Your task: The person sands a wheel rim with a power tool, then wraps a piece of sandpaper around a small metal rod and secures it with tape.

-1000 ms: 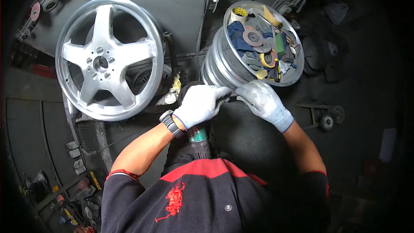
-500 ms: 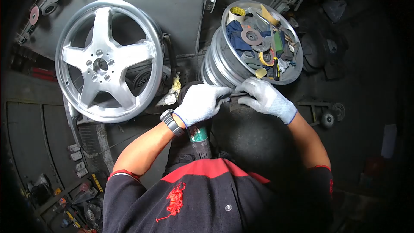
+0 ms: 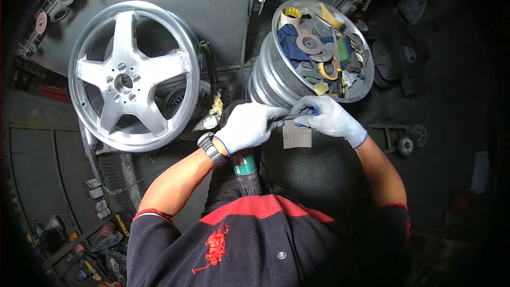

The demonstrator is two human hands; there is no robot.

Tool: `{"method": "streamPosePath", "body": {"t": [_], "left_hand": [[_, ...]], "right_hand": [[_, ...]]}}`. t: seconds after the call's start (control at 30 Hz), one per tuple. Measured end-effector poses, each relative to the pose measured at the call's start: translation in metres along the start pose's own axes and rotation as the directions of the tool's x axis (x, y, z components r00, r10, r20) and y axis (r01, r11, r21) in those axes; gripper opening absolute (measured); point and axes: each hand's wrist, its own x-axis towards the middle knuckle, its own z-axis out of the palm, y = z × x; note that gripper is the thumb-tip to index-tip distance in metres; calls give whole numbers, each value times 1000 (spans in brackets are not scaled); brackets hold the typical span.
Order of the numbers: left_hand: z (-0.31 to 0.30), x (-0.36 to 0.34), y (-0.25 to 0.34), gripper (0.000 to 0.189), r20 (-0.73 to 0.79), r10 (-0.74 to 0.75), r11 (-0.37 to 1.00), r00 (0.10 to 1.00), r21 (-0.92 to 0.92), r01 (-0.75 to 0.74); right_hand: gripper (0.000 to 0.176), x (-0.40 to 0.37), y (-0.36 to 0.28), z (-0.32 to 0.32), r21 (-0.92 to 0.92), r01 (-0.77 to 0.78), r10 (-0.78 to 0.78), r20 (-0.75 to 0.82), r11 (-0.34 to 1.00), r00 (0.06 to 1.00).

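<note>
Five-spoke alloy wheel [image 3: 130, 74] at far left, well apart from both hands. Left hand [image 3: 247, 126], gloved, fingers closed over the head of the green-bodied angle grinder [image 3: 244, 166] at the lap. Right hand [image 3: 329, 119], gloved, fingers pinched on a thin metal tool [image 3: 289, 117] that reaches the left hand. Sandpaper square [image 3: 297, 138] just beneath. Disc-filled rim [image 3: 268, 82] just beyond
</note>
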Motion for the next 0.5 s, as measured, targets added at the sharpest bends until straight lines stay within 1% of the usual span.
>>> {"method": "streamPosePath", "body": {"t": [0.07,0.1,0.13,0.17,0.2,0.23,0.27,0.3,0.33,0.37,0.4,0.43,0.47,0.5], "left_hand": [[-4,2,-3,30,22,-7,1000,1000,-26,7],[-6,2,-5,29,44,-15,998,999,-53,17],[-8,2,-6,29,42,-19,998,999,-53,21],[-9,2,-8,29,66,-28,995,997,-90,34],[-10,4,-9,30,91,-33,991,995,-127,45],[-10,5,-10,30,91,-29,991,995,-129,41],[-11,7,-10,30,112,-33,988,993,-145,50],[-12,8,-10,31,134,-39,985,990,-159,60],[-13,10,-10,31,135,-36,985,990,-160,58],[-16,12,-8,32,168,-41,986,985,-155,68],[-17,13,-7,32,199,-47,986,979,-148,78],[-15,14,-8,32,198,-48,986,979,-147,78],[-13,13,-11,33,188,-21,985,982,-162,52],[-11,12,-14,33,176,3,984,984,-175,28]], "right_hand": [[25,-5,0,-5,110,55,-53,-19,992,998],[25,-8,7,-7,108,56,-55,-14,993,998],[29,-11,21,-9,189,109,-80,-155,976,985],[34,-13,28,-8,261,170,-89,-297,950,951],[43,-14,34,-7,-228,224,-307,-459,948,834],[43,-17,40,-7,-231,221,-306,-460,948,833],[46,-20,38,-6,-526,294,-517,-345,798,783],[49,-22,37,-3,-758,343,-674,-167,555,720],[56,-25,38,5,-827,348,-694,-68,441,717],[57,-25,32,10,-816,426,-730,8,390,684],[55,-23,32,13,-805,472,-746,57,359,664],[53,-20,33,16,-791,518,-760,107,325,641],[53,-19,30,16,-790,521,-763,108,323,638],[51,-18,26,14,-737,539,-743,74,408,665]]}}
